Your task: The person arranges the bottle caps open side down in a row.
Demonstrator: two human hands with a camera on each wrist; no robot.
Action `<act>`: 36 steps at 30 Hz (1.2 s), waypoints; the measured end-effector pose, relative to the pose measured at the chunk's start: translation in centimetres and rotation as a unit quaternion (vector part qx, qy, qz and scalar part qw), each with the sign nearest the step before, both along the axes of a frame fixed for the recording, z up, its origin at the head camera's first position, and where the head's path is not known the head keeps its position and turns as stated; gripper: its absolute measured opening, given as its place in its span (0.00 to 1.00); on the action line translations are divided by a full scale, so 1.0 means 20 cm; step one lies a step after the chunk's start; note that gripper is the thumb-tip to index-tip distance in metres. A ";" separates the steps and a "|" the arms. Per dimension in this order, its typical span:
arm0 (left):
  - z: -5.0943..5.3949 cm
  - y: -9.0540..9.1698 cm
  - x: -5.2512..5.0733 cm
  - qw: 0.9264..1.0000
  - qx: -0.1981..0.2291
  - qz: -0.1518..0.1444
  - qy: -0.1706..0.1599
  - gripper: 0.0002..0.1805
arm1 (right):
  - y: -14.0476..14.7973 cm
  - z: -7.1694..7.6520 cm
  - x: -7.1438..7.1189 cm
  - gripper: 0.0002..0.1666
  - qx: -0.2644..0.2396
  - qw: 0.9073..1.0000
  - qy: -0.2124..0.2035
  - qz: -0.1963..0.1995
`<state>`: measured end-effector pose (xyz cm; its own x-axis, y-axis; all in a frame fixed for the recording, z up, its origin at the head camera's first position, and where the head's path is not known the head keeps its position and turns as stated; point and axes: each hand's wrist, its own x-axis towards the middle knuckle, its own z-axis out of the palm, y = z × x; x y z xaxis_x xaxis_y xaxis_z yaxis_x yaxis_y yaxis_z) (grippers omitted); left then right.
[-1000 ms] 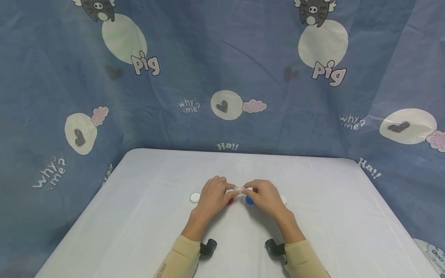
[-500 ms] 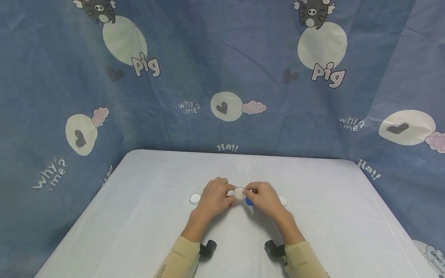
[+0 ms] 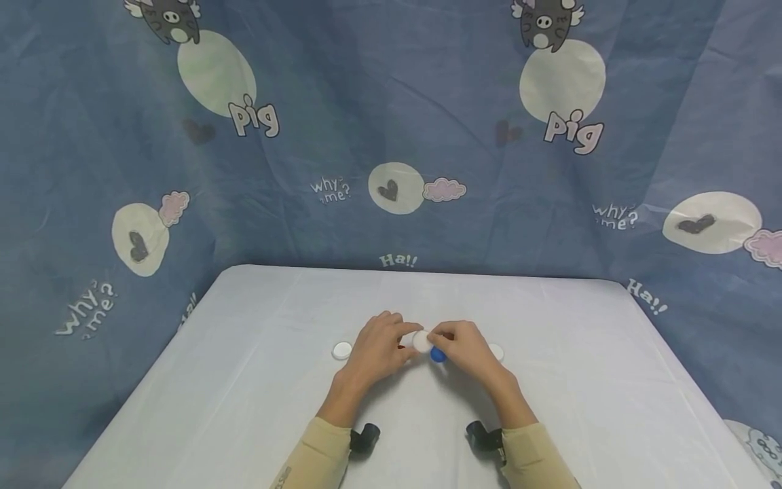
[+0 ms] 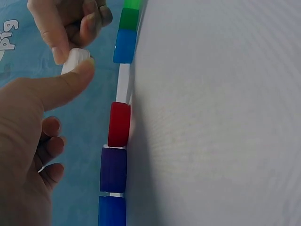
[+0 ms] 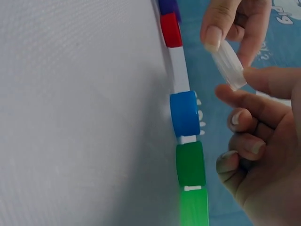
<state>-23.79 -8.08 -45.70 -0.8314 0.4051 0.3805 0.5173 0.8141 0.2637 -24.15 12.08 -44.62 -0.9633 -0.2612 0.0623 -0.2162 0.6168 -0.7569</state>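
A small whitish round disc (image 3: 422,341) is held above the table between both hands; its rim shows edge-on in the right wrist view. My left hand (image 3: 380,344) grips it from the left, with the thumb in front in the left wrist view and the index finger partly hidden. From the right, my right hand (image 3: 463,348) pinches its edge between thumb and index finger, the other fingers curled. Below the hands stands a blue round piece (image 5: 184,114), beside the right hand in the head view. A red piece (image 4: 119,124) sits beneath the left hand.
A row on the white table (image 3: 244,407) includes purple (image 4: 113,169), green (image 5: 191,164) and light green pieces (image 5: 194,207). White round tops show left (image 3: 342,350) and right (image 3: 497,352) of the hands. A patterned blue cloth (image 3: 305,224) hangs behind.
The disc has turned from edge-on to facing the head camera. My left fingers have spread around it, and the red piece has become hidden in the head view.
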 end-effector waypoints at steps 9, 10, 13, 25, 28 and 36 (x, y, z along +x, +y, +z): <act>0.00 -0.01 0.00 1.000 0.007 0.007 -0.009 0.20 | 0.02 0.00 -0.01 0.18 0.037 0.999 0.009 0.026; 0.00 -0.01 0.00 1.000 0.008 0.008 -0.010 0.19 | 0.02 0.00 0.00 0.19 0.035 0.999 0.013 0.030; 0.00 -0.01 0.00 1.000 0.011 0.012 -0.014 0.19 | 0.02 0.00 -0.01 0.21 0.036 0.998 0.031 0.041; -0.02 -0.01 -0.01 1.000 0.013 0.029 0.000 0.18 | -0.01 -0.03 0.00 0.18 0.076 0.995 0.058 0.033; -0.03 -0.01 -0.01 0.999 0.001 0.035 0.001 0.17 | -0.02 -0.03 0.00 0.18 0.094 0.993 0.059 0.027; -0.03 0.00 -0.01 0.999 -0.021 0.038 -0.022 0.17 | -0.03 -0.04 0.01 0.18 0.130 0.990 0.061 0.020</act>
